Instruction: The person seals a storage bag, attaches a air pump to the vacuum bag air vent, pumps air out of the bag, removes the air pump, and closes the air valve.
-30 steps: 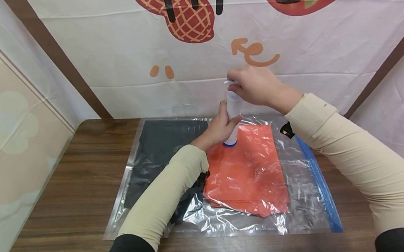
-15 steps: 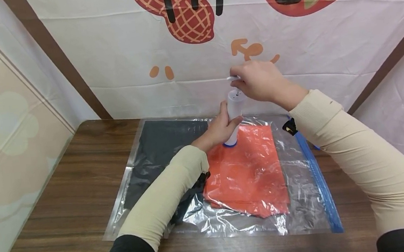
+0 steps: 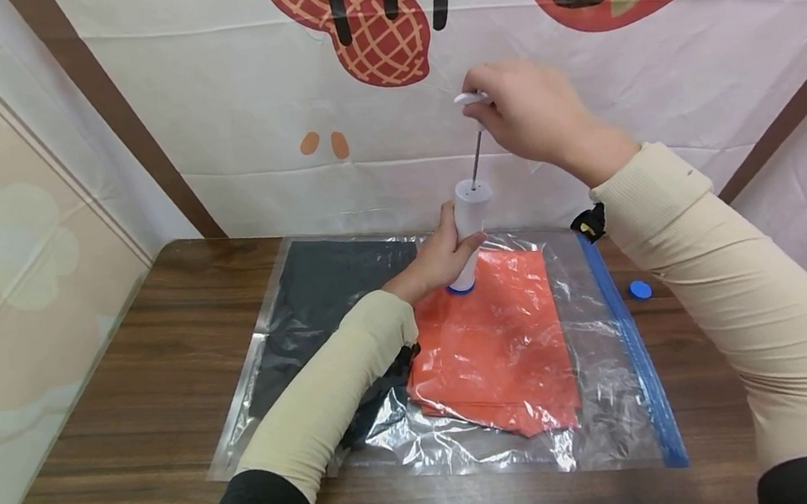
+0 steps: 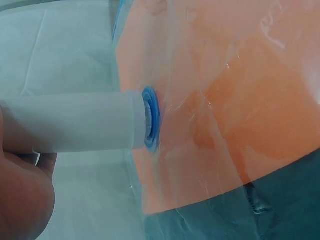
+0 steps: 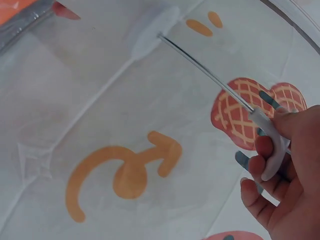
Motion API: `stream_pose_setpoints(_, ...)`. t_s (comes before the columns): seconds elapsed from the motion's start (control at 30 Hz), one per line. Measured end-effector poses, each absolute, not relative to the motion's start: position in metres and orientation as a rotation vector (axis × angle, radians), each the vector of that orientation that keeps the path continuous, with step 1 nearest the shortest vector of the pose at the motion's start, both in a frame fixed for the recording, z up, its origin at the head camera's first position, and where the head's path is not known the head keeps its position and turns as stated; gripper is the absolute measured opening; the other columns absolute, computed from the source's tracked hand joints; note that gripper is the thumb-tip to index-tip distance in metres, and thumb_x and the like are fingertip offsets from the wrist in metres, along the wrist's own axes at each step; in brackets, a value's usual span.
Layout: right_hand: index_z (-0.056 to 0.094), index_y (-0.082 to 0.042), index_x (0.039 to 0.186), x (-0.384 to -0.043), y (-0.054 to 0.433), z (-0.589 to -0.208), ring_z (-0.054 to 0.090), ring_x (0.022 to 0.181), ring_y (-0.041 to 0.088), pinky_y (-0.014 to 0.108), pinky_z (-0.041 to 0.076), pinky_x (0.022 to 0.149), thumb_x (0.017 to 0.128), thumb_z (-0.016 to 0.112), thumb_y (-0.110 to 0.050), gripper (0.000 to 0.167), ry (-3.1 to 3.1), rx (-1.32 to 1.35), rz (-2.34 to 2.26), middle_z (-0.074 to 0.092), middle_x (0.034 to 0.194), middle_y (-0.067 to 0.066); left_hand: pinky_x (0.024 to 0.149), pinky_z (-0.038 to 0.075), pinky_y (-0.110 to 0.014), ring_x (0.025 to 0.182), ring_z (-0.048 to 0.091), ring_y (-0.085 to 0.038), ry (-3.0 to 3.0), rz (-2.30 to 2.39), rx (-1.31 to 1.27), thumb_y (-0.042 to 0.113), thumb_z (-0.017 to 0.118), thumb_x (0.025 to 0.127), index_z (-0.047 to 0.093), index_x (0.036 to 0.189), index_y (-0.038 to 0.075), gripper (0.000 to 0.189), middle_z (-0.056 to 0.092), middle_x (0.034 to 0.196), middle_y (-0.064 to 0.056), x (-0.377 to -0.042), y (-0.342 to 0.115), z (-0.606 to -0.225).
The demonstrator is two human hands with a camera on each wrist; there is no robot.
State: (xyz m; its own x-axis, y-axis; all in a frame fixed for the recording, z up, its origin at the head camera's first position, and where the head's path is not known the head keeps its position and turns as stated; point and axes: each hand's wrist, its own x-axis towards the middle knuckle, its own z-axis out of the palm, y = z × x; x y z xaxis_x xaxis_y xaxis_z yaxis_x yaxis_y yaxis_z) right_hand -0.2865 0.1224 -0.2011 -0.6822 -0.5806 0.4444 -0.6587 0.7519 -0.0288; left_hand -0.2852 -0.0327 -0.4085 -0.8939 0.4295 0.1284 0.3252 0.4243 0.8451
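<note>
A white hand pump (image 3: 472,208) stands upright, slightly tilted, on a clear vacuum storage bag (image 3: 609,420). My left hand (image 3: 437,263) grips its barrel, thumb on the near side. In the left wrist view the barrel's end meets a blue valve ring (image 4: 153,120) on the bag. My right hand (image 3: 538,113) holds the pump's white handle (image 5: 272,145) with curled fingers, well above the barrel. A thin metal rod (image 5: 205,72) shows between handle and barrel. Inside the bag lie an orange-red folded item (image 3: 491,350) and a dark one (image 3: 332,286).
The bag lies flat on a brown wooden table (image 3: 112,405), its blue zip edge (image 3: 636,358) to the right. A small round blue cap (image 3: 639,289) sits on the wood beyond that edge. A printed fabric wall (image 3: 241,95) rises behind the table.
My right hand has lifted the handle up and rightward, drawing the rod out of the barrel. The blue cap has come into view. My left hand and the barrel have stayed put.
</note>
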Motion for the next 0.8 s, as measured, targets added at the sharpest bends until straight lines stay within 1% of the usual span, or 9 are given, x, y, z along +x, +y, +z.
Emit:
stream_pose_setpoints(0.17, 0.064, 0.0, 0.11, -0.285, 0.123, -0.189, 0.062, 0.094, 0.033, 0.048, 0.052, 0.076, 0.105, 0.058, -0.017, 0.018, -2.516, 0.929, 0.276, 0.067, 0.102, 0.017, 0.112, 0.039, -0.053, 0.135, 0.05, -0.035, 2.564, 1.475, 0.68, 0.036, 0.05, 0.108, 0.006, 0.158, 0.013, 0.071, 0.045, 0.145, -0.019, -0.284, -0.031, -0.409)
stream_pose_setpoints(0.27, 0.064, 0.001, 0.111, -0.285, 0.124, -0.18, 0.063, 0.097, 0.033, 0.049, 0.053, 0.081, 0.105, 0.057, -0.017, 0.02, -2.508, 0.911, 0.263, 0.067, 0.105, 0.018, 0.112, 0.039, -0.054, 0.134, 0.05, -0.035, 2.566, 1.471, 0.683, 0.036, 0.05, 0.108, 0.006, 0.158, 0.013, 0.071, 0.045, 0.145, -0.019, -0.285, -0.031, -0.409)
stream_pose_setpoints(0.4, 0.064, 0.001, 0.115, -0.282, 0.124, -0.168, 0.061, 0.105, 0.034, 0.051, 0.053, 0.087, 0.105, 0.057, -0.019, 0.024, -2.464, 0.866, 0.222, 0.067, 0.109, 0.019, 0.111, 0.04, -0.054, 0.134, 0.05, -0.035, 2.572, 1.463, 0.686, 0.035, 0.051, 0.108, 0.006, 0.158, 0.013, 0.071, 0.046, 0.145, -0.019, -0.286, -0.03, -0.41)
stream_pose_setpoints(0.6, 0.065, 0.001, 0.119, -0.279, 0.123, -0.157, 0.056, 0.105, 0.034, 0.051, 0.053, 0.082, 0.108, 0.052, -0.023, 0.03, -2.323, 0.763, 0.204, 0.066, 0.111, 0.019, 0.11, 0.041, -0.054, 0.133, 0.051, -0.037, 2.59, 1.448, 0.69, 0.035, 0.05, 0.108, 0.006, 0.158, 0.012, 0.07, 0.047, 0.144, -0.02, -0.286, -0.031, -0.411)
stream_pose_setpoints(0.8, 0.066, -0.001, 0.119, -0.276, 0.12, -0.154, 0.056, 0.109, 0.032, 0.05, 0.053, 0.086, 0.109, 0.048, -0.026, 0.033, -2.285, 0.664, 0.229, 0.066, 0.114, 0.017, 0.109, 0.042, -0.054, 0.132, 0.052, -0.038, 2.585, 1.457, 0.701, 0.033, 0.051, 0.108, 0.007, 0.157, 0.011, 0.069, 0.048, 0.143, -0.022, -0.284, -0.032, -0.411)
